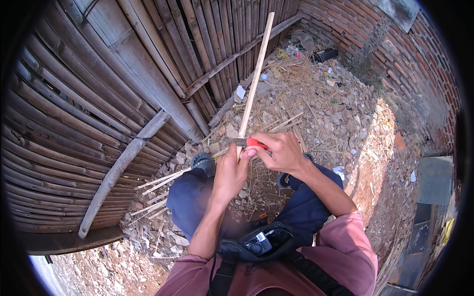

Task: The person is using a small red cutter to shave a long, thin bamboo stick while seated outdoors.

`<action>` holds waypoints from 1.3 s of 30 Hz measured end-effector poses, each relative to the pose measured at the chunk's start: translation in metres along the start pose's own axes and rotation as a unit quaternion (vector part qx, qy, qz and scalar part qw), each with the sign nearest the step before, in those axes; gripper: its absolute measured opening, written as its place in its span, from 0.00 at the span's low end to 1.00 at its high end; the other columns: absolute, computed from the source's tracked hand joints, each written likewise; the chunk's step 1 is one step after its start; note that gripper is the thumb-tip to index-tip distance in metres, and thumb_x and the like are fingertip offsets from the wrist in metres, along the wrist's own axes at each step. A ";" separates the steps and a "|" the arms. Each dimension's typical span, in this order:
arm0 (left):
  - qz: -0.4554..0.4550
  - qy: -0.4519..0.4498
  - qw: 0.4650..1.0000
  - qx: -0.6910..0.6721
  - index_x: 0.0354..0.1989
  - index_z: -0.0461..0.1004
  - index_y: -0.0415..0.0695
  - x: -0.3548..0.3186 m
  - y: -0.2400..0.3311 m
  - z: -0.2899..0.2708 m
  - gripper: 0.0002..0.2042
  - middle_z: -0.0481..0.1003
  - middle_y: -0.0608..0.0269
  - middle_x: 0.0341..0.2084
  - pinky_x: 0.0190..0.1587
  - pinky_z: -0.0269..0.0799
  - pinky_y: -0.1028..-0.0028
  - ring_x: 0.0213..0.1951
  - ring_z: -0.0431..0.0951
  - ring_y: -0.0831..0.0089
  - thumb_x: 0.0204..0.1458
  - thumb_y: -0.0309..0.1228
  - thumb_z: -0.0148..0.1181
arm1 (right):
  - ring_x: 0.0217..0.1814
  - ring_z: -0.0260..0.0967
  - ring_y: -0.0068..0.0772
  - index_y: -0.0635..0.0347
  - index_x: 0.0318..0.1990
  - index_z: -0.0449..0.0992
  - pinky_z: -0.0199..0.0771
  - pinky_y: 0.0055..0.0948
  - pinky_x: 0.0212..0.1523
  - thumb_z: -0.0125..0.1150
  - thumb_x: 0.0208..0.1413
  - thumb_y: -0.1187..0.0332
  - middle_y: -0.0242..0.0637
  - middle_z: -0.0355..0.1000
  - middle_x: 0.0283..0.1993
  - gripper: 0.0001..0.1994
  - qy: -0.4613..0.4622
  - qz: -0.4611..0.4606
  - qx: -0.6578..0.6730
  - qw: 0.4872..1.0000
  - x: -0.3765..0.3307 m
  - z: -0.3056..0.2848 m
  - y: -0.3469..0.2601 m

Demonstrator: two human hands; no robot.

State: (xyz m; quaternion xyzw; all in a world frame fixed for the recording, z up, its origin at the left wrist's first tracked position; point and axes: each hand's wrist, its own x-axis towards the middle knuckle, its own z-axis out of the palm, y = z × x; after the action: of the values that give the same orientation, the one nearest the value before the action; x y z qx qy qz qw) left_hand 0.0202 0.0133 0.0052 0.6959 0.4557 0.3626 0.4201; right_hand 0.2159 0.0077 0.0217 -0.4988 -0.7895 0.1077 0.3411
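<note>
Bamboo fencing (113, 93) fills the left of this downward view, facing a brick wall (395, 64) at upper right, with rubble-strewn ground (321, 121) between them. On that ground a person crouches or sits low, knees apart in navy trousers (311, 195), a dark bag (261, 241) at the waist; several loose pale sticks (160, 190) lie beyond the left knee. Between and ahead of the knees, a long, narrow pale strip (256, 79), seemingly wood or bamboo, is held up in front of the body. Its long axis runs away from the person, and its free end points forward and slightly right, well beyond both hands. The left hand (230, 172) is nearer, its fingers grasping the lower end, so nearly all the strip extends ahead of them. The right hand (281, 150) sits just to the right, its fingers clenched round a small red-handled knife (256, 143). The knife's grey blade (239, 142) points left and lies across the strip, roughly square to it, just ahead of the left hand's grip; how deeply the edge bites cannot be told.
</note>
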 end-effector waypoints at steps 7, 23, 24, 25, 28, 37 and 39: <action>-0.029 0.028 0.999 0.002 0.46 0.79 0.35 -0.001 0.007 0.004 0.17 0.70 0.54 0.18 0.28 0.66 0.63 0.22 0.66 0.71 0.72 0.41 0.60 | 0.31 0.82 0.49 0.58 0.45 0.83 0.79 0.42 0.30 0.68 0.62 0.64 0.43 0.83 0.34 0.10 0.032 0.015 -0.035 0.999 0.000 0.004 -0.004; -0.073 -0.029 0.993 -0.083 0.51 0.74 0.35 0.001 -0.009 0.001 0.20 0.81 0.47 0.31 0.41 0.76 0.60 0.34 0.82 0.60 0.71 0.43 0.60 | 0.34 0.83 0.49 0.57 0.45 0.84 0.81 0.41 0.34 0.68 0.60 0.65 0.44 0.84 0.37 0.09 -0.015 0.006 0.008 1.000 0.001 -0.001 0.005; -0.064 -0.032 0.995 -0.074 0.51 0.74 0.35 0.000 -0.005 -0.001 0.20 0.81 0.48 0.31 0.41 0.76 0.60 0.34 0.83 0.60 0.70 0.43 0.62 | 0.34 0.83 0.49 0.57 0.45 0.84 0.81 0.41 0.34 0.68 0.59 0.65 0.44 0.84 0.36 0.09 -0.017 0.004 0.008 1.000 0.001 0.000 0.006; -0.053 -0.036 0.996 -0.066 0.52 0.73 0.35 0.000 0.000 -0.002 0.20 0.82 0.48 0.32 0.42 0.77 0.60 0.35 0.83 0.60 0.69 0.42 0.64 | 0.34 0.83 0.49 0.56 0.45 0.84 0.81 0.41 0.34 0.68 0.58 0.66 0.44 0.84 0.36 0.10 -0.019 0.001 0.007 1.000 0.001 -0.001 0.008; -0.043 -0.021 0.994 -0.097 0.50 0.74 0.35 -0.001 -0.009 0.003 0.19 0.83 0.51 0.32 0.42 0.77 0.62 0.35 0.83 0.66 0.64 0.40 0.70 | 0.33 0.82 0.50 0.55 0.45 0.84 0.80 0.42 0.34 0.68 0.55 0.66 0.44 0.84 0.35 0.11 -0.034 0.001 0.009 0.999 0.000 -0.002 0.010; -0.029 -0.003 0.997 -0.066 0.47 0.75 0.35 0.000 -0.009 0.003 0.19 0.79 0.57 0.27 0.35 0.76 0.68 0.29 0.77 0.76 0.60 0.37 0.75 | 0.30 0.81 0.50 0.54 0.44 0.84 0.78 0.43 0.31 0.67 0.53 0.66 0.43 0.83 0.32 0.11 -0.048 -0.001 0.011 0.999 -0.001 -0.004 0.012; -0.017 0.002 0.998 -0.061 0.45 0.74 0.35 0.000 -0.009 0.004 0.19 0.79 0.57 0.25 0.33 0.75 0.68 0.28 0.76 0.75 0.60 0.37 0.75 | 0.30 0.81 0.50 0.54 0.44 0.84 0.78 0.43 0.31 0.68 0.53 0.66 0.42 0.83 0.32 0.11 -0.048 0.000 0.013 0.999 -0.001 -0.003 0.013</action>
State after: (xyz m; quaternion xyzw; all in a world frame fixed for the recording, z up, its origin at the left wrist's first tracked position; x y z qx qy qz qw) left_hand 0.0210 0.0143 -0.0045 0.6607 0.4450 0.3840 0.4668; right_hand 0.2273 0.0124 0.0165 -0.4888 -0.8034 0.1421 0.3089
